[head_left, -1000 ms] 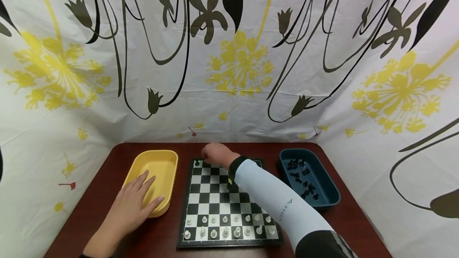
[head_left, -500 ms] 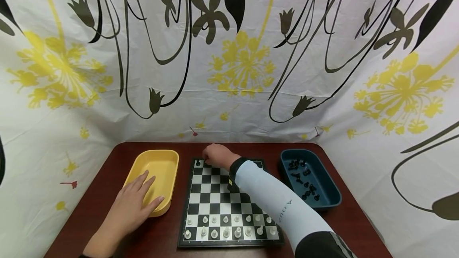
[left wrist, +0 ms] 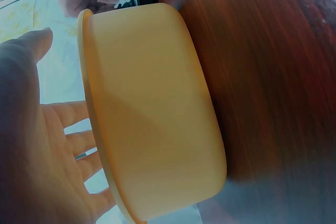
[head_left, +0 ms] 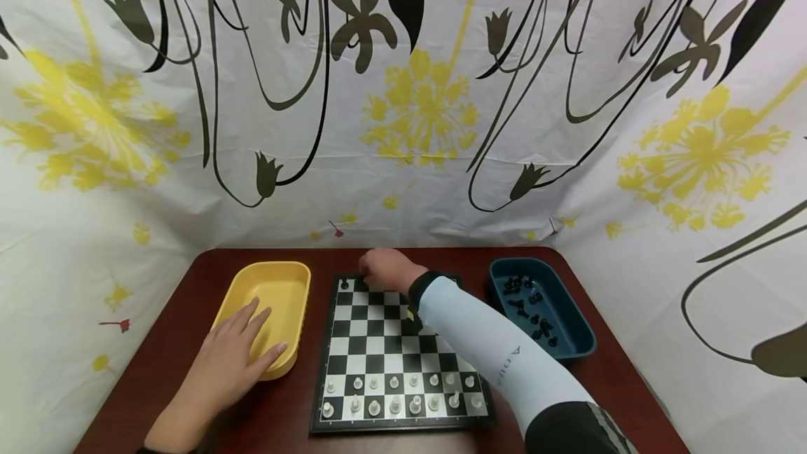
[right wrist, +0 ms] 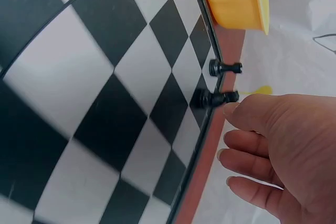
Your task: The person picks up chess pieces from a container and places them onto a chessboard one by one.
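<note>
My right hand (head_left: 389, 270) is at the far left of the chessboard (head_left: 366, 345). In the right wrist view its thumb touches the head of a black chess piece (right wrist: 218, 98), which stands on the back row; the index finger is hidden. Beside that piece stands a black rook (right wrist: 226, 68) in the corner square. My left hand (head_left: 228, 349) lies over the near left side of the yellow tray (head_left: 296, 300). Its fingers reach over the rim, spread and fairly straight, and the thumb stands apart from them. White chess pieces (head_left: 395, 405) fill the two nearest rows.
A blue tray (head_left: 583, 342) with several loose black chess pieces (head_left: 534, 298) stands right of the board. The trays and board share a dark red wooden table (head_left: 630, 419). A patterned white curtain (head_left: 410, 209) hangs behind and at both sides.
My right hand has shifted slightly right along the back row. The left hand stays on the yellow tray. The head view has moved a little.
</note>
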`<state>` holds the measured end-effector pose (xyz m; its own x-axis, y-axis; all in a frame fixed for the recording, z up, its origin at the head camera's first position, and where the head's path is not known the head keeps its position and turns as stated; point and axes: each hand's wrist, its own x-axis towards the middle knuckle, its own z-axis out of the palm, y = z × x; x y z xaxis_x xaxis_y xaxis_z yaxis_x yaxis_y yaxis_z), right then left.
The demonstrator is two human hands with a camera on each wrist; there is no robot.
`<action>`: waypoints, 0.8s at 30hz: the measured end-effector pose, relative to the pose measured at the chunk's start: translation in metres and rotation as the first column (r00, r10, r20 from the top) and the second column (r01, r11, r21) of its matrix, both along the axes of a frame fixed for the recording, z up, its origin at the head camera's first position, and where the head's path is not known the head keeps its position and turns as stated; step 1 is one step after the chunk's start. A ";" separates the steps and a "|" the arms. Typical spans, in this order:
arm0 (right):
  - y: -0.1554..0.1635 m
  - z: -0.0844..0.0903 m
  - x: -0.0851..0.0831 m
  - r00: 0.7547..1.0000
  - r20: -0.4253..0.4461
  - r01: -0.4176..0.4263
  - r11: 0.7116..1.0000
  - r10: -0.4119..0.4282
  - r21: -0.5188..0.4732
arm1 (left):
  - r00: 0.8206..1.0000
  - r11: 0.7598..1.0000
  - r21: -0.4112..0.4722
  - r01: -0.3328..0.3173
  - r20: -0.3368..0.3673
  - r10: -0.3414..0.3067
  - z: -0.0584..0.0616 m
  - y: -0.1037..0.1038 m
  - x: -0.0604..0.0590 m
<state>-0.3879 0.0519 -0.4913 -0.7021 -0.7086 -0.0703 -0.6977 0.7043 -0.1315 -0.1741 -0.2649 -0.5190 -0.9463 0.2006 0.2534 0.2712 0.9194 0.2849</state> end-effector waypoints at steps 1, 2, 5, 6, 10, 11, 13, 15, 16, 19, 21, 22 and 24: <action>0.004 0.003 0.000 1.000 0.000 0.000 1.000 0.000 -0.004 | 1.000 1.000 0.000 0.001 -0.003 -0.001 0.000 0.000 -0.001; 0.008 0.005 0.000 1.000 0.004 0.001 1.000 -0.001 -0.005 | 1.000 1.000 0.000 0.001 -0.005 -0.001 0.001 0.000 -0.001; 0.025 0.010 -0.002 1.000 0.004 0.009 1.000 -0.009 0.004 | 1.000 1.000 0.002 0.004 -0.002 -0.004 0.002 0.000 -0.003; 0.032 0.011 -0.002 1.000 0.002 0.016 1.000 -0.017 0.009 | 1.000 1.000 0.003 0.005 0.001 -0.005 0.003 0.000 -0.004; 0.063 0.016 0.000 0.999 -0.008 0.053 0.999 -0.052 0.015 | 1.000 1.000 0.008 0.011 0.009 -0.011 0.004 0.002 -0.005; 0.071 0.018 0.002 0.998 -0.005 0.063 0.998 -0.063 0.008 | 1.000 1.000 0.008 0.012 0.010 -0.013 0.004 0.002 -0.005; 0.087 0.024 0.007 0.996 0.002 0.087 0.996 -0.087 -0.010 | 1.000 1.000 0.005 0.014 0.010 -0.014 0.003 0.002 -0.006; 0.104 0.029 0.012 0.994 0.003 0.109 0.994 -0.109 -0.032 | 1.000 1.000 0.002 0.015 0.006 -0.015 0.003 0.002 -0.007; 0.113 0.032 0.014 0.993 0.003 0.119 0.992 -0.119 -0.045 | 1.000 1.000 0.001 0.016 0.002 -0.016 0.002 0.002 -0.007; 0.140 0.038 0.021 0.989 0.001 0.145 0.986 -0.145 -0.078 | 1.000 1.000 -0.002 0.020 -0.007 -0.020 0.002 0.002 -0.009; 0.159 0.042 0.024 0.987 -0.011 0.161 0.983 -0.162 -0.090 | 1.000 1.000 -0.006 0.023 -0.007 -0.023 0.002 0.002 -0.009; 0.169 0.043 0.026 0.985 -0.014 0.171 0.981 -0.173 -0.094 | 1.000 1.000 -0.007 0.023 -0.005 -0.023 0.002 0.002 -0.009; 0.187 0.047 0.029 0.979 -0.012 0.200 0.975 -0.202 -0.101 | 1.000 1.000 -0.009 0.023 -0.001 -0.023 0.003 0.002 -0.009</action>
<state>-0.3585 0.2393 -0.4444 -0.8314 -0.5555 0.0102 -0.5467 0.8147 -0.1931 -0.1829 -0.2625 -0.5164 -0.9411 0.2248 0.2526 0.2928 0.9154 0.2763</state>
